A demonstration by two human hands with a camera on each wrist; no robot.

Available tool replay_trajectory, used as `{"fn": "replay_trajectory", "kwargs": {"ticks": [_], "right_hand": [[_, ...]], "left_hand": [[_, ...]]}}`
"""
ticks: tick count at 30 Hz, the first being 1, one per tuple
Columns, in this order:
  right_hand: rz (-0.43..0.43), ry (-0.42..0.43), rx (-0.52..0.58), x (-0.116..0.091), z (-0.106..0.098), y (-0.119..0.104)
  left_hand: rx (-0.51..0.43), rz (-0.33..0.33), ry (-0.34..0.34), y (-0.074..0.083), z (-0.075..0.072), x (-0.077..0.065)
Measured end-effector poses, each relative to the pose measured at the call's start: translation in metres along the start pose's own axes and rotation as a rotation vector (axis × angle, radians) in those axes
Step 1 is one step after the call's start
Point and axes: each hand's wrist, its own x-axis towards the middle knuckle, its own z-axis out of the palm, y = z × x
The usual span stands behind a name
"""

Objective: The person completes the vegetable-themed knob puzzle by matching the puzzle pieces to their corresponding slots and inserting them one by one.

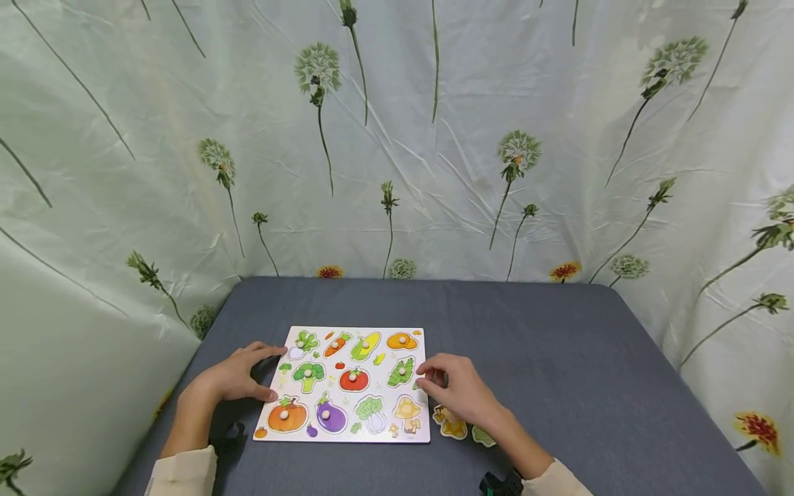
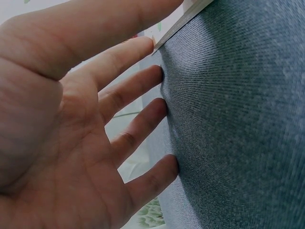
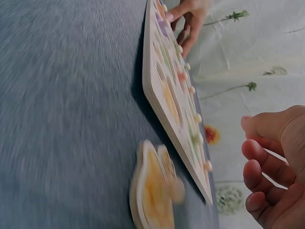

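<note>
A white wooden knob puzzle board (image 1: 338, 382) with vegetable pictures lies flat on the table. Along its left edge rests my left hand (image 1: 238, 372), thumb and index finger touching the board and the other fingertips on the cloth in the left wrist view. My right hand (image 1: 455, 386) hovers by the right edge, beside the pea piece (image 1: 401, 372), its fingers loosely bent with nothing between them. Knobbed pieces such as the tomato (image 1: 354, 379) and eggplant (image 1: 331, 416) sit in the board. The cabbage recess (image 1: 371, 413) and mushroom recess (image 1: 407, 413) show no knobs.
Right of the board lie a loose mushroom piece (image 1: 451, 422) and a green piece (image 1: 482, 436), partly hidden by my right forearm. A dark grey cloth (image 1: 558, 358) covers the table. Behind it hangs a pale curtain (image 1: 434, 172) with dandelion prints.
</note>
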Motion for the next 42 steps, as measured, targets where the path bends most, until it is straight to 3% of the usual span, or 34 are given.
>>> {"fn": "replay_trajectory", "kwargs": {"ticks": [16, 27, 32, 42], "right_hand": [[0.072, 0.050, -0.079, -0.037, -0.038, 0.022], [0.015, 0.075, -0.102, -0.058, -0.048, 0.041], [-0.045, 0.015, -0.094, -0.066, -0.052, 0.050], [-0.060, -0.134, -0.018, -0.078, -0.059, 0.060]], "left_hand": [[0.013, 0.006, -0.005, -0.002, 0.000, 0.003], [0.007, 0.011, -0.006, -0.003, 0.001, 0.002], [0.003, 0.012, -0.006, -0.002, 0.000, 0.001], [0.015, 0.014, -0.001, -0.003, 0.001, 0.002]]}}
